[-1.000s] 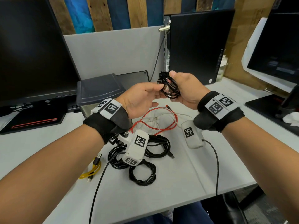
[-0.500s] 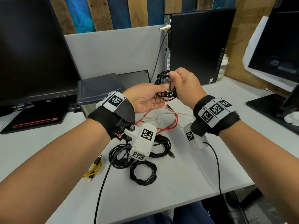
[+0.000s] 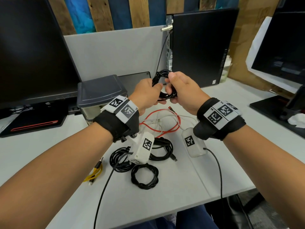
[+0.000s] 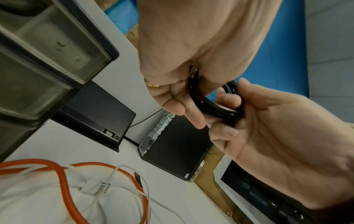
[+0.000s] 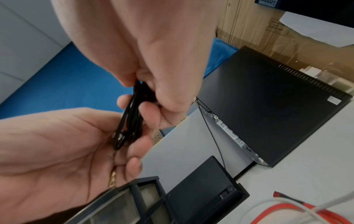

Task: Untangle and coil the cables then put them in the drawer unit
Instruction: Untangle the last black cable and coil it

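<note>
Centre frame: left hand [image 3: 145, 95] and right hand [image 3: 183, 91] both grip black cable coil [image 3: 162, 85] above desk [image 3: 189, 179].

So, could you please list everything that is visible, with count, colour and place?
black cable coil: 1, black, held above desk between both hands
coiled cables: 3, black, on desk, near side
red cable: 1, red, loose on desk, crossing white one
white cable: 1, white, loose on desk
yellow cable: 1, yellow, desk left
drawer unit: 1, grey top, behind left hand
monitors: 2, black, far left and far right
computer case: 1, black, back centre
desk: 1, white
left hand: grips coil
right hand: pinches coil
</note>
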A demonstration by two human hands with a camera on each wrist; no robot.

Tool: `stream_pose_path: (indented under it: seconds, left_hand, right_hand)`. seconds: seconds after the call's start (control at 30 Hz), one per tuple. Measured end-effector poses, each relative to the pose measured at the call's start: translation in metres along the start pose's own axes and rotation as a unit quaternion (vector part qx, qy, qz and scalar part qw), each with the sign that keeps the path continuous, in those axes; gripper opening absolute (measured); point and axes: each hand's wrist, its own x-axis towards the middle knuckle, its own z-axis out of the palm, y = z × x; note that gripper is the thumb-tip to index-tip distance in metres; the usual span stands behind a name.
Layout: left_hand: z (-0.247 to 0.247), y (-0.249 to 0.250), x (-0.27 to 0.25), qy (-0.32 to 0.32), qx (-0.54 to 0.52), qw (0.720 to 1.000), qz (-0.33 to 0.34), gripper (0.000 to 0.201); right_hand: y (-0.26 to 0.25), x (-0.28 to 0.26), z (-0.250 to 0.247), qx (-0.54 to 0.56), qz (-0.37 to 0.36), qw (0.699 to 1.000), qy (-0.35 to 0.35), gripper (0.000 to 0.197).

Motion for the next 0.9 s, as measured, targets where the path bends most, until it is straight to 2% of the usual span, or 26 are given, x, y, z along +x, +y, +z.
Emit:
stream_pose_path:
  seconds: [0.2,0.33,0.43,0.53,0.73,0.83,0.9]
  left_hand:
    - [-0.004,-0.006,0.001,0.049,0.054,0.997,0.023,0.019]
    - [-0.008,-0.009,0.003,0.060,0.069,0.995,0.033,0.025]
    - [-0.009,-0.012,0.005,0.060,0.071,0.995,0.036,0.034]
    - [-0.010,-0.013,0.008,0.026,0.094,0.995,0.033,0.036]
    - [-0.018,-0.015,0.006,-0.126,0.035,0.991,-0.014,0.034]
    - [-0.022,-0.016,0.003,-0.153,0.036,0.988,-0.009,0.035]
    - [-0.021,-0.017,0.003,-0.140,0.012,0.990,0.003,0.031]
  right_hand:
    - [-0.001,-0.006,-0.003,0.067,0.065,0.994,-0.053,0.019]
    - [0.001,-0.006,-0.006,0.065,0.069,0.994,-0.058,0.013]
    - [0.001,-0.004,-0.006,0.037,0.060,0.996,-0.047,0.016]
    - [0.002,-0.001,-0.006,0.005,0.058,0.998,-0.019,0.019]
    - [0.003,0.000,-0.015,-0.038,0.074,0.996,0.030,0.016]
    - [0.003,-0.001,-0.017,-0.054,0.073,0.995,0.038,0.014]
    - [0.003,0.000,-0.016,-0.055,0.073,0.995,0.045,0.013]
